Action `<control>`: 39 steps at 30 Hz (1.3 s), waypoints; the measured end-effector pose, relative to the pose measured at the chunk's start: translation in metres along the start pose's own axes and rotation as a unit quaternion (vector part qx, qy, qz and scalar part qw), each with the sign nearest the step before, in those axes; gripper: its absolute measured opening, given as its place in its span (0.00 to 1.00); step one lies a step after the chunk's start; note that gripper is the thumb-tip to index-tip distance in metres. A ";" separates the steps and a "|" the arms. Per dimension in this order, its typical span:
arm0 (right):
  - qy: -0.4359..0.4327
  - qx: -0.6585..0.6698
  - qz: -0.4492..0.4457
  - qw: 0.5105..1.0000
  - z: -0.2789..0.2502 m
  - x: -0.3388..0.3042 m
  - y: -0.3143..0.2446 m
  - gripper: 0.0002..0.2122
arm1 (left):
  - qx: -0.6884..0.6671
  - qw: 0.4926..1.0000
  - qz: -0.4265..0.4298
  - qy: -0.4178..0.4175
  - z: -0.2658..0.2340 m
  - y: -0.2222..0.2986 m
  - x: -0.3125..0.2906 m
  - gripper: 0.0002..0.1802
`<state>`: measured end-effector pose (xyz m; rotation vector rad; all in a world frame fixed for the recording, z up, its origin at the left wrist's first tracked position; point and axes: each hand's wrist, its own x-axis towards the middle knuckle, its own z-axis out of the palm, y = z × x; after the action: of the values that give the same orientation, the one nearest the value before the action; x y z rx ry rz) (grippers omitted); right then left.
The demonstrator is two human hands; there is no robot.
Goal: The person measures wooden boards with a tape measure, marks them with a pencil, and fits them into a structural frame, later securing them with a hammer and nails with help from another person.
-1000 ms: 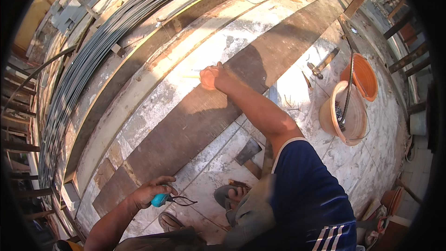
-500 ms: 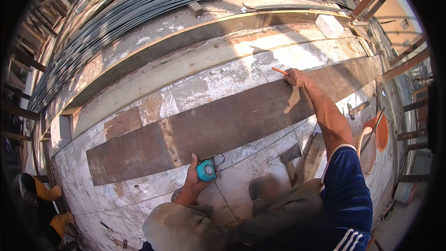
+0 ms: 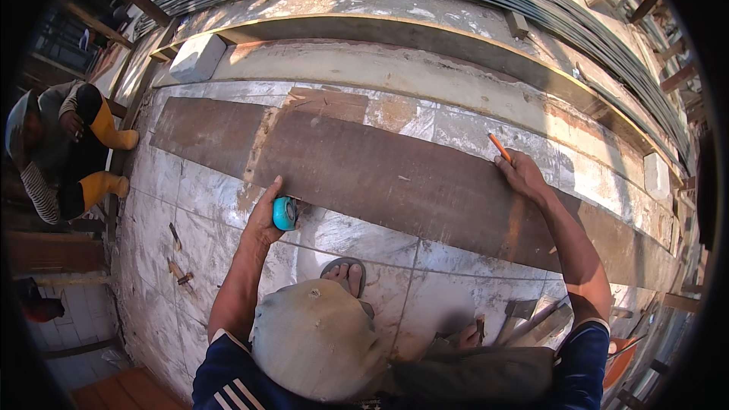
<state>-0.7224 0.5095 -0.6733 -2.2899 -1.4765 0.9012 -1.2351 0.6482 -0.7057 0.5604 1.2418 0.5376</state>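
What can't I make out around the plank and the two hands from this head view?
- Tape blade: too thin to trace from the blue tape measure in the left hand.
- Any mark on the brown plank: hidden under the right hand with the orange pencil.
- Plank's right end: smeared at the fisheye rim.

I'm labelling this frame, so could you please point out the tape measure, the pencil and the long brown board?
tape measure (image 3: pixel 285 213), head view, on its teal case.
pencil (image 3: pixel 499 147), head view, mid-shaft.
long brown board (image 3: pixel 395 178), head view, bare middle face.
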 end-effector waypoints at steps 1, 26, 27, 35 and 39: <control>-0.013 -0.003 -0.028 1.000 0.017 0.012 -0.010 0.18 | -0.018 1.000 -0.012 0.012 -0.026 0.001 0.014 0.27; -0.081 0.310 -0.135 0.937 0.086 -0.129 -0.028 0.16 | 0.318 0.797 0.119 -0.499 0.231 -0.110 -0.030 0.60; -0.070 0.308 -0.136 0.939 0.085 -0.135 -0.018 0.16 | 0.336 0.783 0.118 -0.510 0.240 -0.107 -0.031 0.60; -0.139 0.461 -0.044 0.876 -0.021 -0.123 0.014 0.11 | 0.530 0.670 0.156 -0.496 0.356 -0.023 -0.071 0.39; -0.018 0.573 0.010 0.820 -0.088 -0.101 0.108 0.07 | 0.515 0.753 0.019 -0.409 0.421 -0.036 -0.063 0.17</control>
<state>-0.6177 0.3811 -0.6273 -1.3477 -0.5541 1.3312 -0.8394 0.5371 -0.5885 1.5568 0.5546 -0.4466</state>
